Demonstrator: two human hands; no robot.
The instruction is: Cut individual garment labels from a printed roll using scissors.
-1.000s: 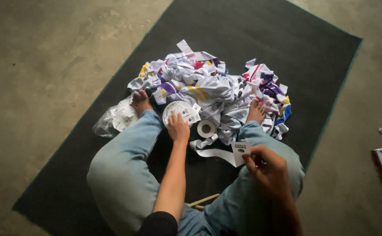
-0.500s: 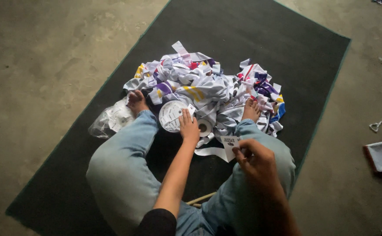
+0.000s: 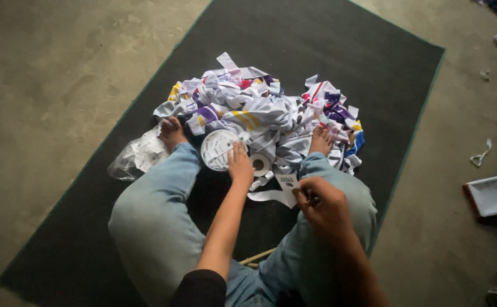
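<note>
Dark mat [image 3: 373,68] on concrete. Left hand [image 3: 240,165] rests flat on white roll [image 3: 219,149]; right hand [image 3: 325,204] pinches small tag [image 3: 287,183]. Big heap of striped cloth pieces [image 3: 265,113] unsorted ahead.

I see a flat white round roll [image 3: 219,149] lying on the dark mat at the heap's near edge, a smaller white tape roll [image 3: 259,165] just beside it, and a small white printed tag [image 3: 287,183] held upright.
</note>
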